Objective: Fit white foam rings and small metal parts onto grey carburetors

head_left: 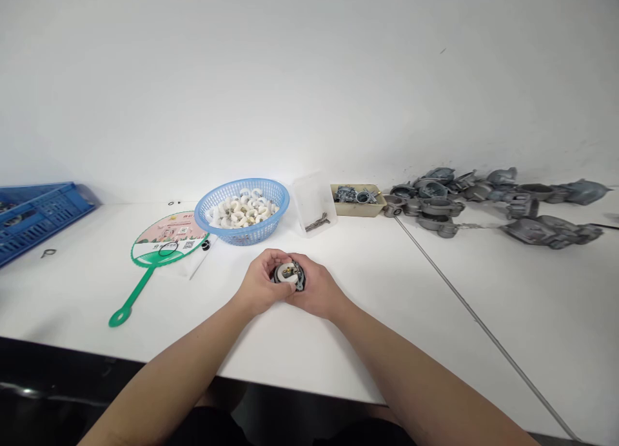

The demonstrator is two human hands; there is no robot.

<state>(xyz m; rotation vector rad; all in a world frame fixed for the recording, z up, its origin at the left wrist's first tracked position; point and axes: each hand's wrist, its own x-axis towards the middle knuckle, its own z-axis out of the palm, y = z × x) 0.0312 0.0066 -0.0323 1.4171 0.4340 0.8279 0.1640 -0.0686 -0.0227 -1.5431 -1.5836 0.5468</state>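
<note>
Both hands hold a round grey metal carburetor body [300,280] just above the table, in the middle of the view. A white C-shaped plastic float [285,276] sits in its upturned face, around small brass-coloured parts. My left hand [264,283] wraps the left side, with its thumb across the near edge. My right hand [316,285] is closed round the right side; some of its fingers are hidden behind the part. Beyond my hands stands a blue plastic basket [203,217] full of similar white floats.
A clear tray [302,198] holds thin metal pins, beside a cream box [358,209] of metal parts. Grey metal castings [438,204] pile up at right. Leftward lie a green-handled fan [133,298], small black rings [206,245] and a blue crate [43,217].
</note>
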